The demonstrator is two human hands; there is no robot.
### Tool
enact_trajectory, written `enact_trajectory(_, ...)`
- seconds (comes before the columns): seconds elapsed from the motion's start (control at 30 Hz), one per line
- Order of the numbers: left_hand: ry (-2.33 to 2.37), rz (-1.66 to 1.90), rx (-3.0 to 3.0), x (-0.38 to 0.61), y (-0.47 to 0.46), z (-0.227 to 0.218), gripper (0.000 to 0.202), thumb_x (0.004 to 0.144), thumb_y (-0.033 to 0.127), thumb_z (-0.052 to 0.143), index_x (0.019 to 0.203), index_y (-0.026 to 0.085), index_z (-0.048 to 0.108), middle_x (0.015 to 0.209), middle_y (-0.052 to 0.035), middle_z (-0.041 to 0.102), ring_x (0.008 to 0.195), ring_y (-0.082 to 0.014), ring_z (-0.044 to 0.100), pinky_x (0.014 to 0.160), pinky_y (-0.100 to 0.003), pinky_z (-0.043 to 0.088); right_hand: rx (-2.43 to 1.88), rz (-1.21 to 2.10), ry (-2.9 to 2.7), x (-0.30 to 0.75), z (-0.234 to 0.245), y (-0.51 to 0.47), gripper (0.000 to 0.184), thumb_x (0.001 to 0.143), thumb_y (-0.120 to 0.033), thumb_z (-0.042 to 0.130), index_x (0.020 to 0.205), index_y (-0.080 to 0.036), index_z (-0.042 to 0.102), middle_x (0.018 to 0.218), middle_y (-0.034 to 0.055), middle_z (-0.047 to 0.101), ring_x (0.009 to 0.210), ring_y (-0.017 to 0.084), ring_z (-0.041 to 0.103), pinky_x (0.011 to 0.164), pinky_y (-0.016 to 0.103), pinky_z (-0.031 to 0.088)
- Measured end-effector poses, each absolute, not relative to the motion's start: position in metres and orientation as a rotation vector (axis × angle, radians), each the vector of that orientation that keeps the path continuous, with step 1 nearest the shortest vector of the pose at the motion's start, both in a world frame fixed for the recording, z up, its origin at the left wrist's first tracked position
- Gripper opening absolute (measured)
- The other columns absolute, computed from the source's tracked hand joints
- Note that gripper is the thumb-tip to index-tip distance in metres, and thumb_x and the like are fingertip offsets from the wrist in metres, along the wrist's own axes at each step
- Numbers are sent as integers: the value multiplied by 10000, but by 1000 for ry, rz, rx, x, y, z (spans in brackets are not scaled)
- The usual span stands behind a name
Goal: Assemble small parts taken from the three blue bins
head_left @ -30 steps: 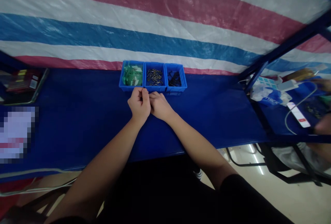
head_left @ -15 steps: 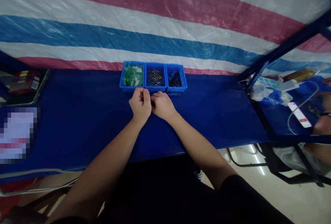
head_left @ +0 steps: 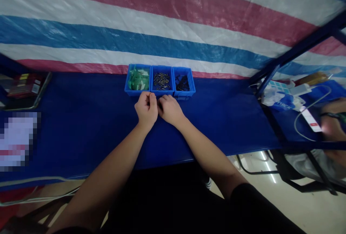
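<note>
A blue counter (head_left: 81, 126) carries three small bins (head_left: 160, 80). Just before them, the left hand (head_left: 146, 109) and right hand (head_left: 169, 109) touch, fingers curled together; whatever they pinch is hidden.

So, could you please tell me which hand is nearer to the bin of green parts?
Left. The left hand sits just in front of the green-parts bin; the right hand lies further right, below the black-parts bin.
</note>
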State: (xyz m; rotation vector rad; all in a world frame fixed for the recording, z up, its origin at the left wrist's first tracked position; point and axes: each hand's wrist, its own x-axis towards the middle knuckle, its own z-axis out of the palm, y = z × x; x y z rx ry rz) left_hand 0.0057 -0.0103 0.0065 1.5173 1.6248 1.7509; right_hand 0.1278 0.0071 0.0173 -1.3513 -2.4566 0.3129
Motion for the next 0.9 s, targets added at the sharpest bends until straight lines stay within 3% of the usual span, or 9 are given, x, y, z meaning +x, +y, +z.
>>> enact_trajectory(0.33, 1634, 1737, 1514, 5, -10, 4, 302, 982, 413, 515, 811, 175, 591, 666, 13, 589, 587, -72, 537, 600, -205, 407, -1243, 405, -2421, 133, 14, 13, 211, 977, -222, 479, 1055, -147, 661, 1006, 92, 689, 909, 229, 540, 850, 368, 416)
enact_trajectory(0.63, 1635, 1706, 1504, 5, -9, 3, 296, 976, 416, 519, 819, 176, 593, 679, 11, 601, 613, -80, 558, 628, -213, 422, -1190, 445, -2450, 131, 13, 12, 219, 942, -177, 457, 1073, -135, 628, 972, 99, 666, 890, 231, 539, 863, 376, 446)
enact_trajectory(0.9, 1644, 1700, 1495, 5, -9, 6, 298, 973, 416, 514, 812, 177, 593, 643, 18, 585, 585, -78, 540, 604, -209, 407, -1138, 598, -2220, 131, 16, 11, 395, 928, -116, 393, 1292, -94, 544, 1161, 155, 579, 1075, 229, 555, 1021, 403, 487)
